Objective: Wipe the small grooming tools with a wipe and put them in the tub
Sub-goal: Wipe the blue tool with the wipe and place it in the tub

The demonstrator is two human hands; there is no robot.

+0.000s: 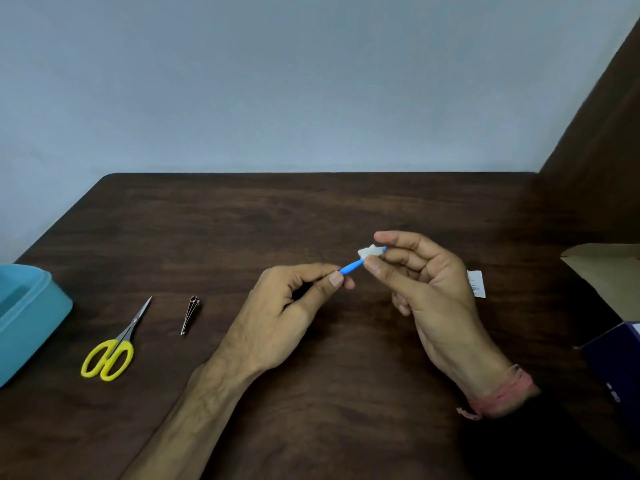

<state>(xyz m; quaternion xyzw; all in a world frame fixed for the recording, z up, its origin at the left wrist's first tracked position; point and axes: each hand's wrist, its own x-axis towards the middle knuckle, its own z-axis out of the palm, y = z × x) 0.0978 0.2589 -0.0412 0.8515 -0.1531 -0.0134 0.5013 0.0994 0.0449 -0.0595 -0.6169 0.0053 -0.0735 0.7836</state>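
Nearest us, over the dark wooden table, we are holding both hands above the surface. Our left hand is pinching the lower end of a thin blue tool between thumb and forefinger, its grip closed tight on the handle. Our right hand, a pink thread band circling its wrist, is squeezing a small white wipe around the tool's upper end, fingers curled onto it. The tool's long axis is running from lower left to upper right, pointing away from us toward the right.

Left of the hands, yellow-handled scissors are lying with blades aiming up and right, and a metal nail clipper is lying beside them, apart. At the left edge the blue tub is sitting. Behind our right hand a white sachet is showing print too small to read. At the far right a cardboard box and a dark blue box are resting.
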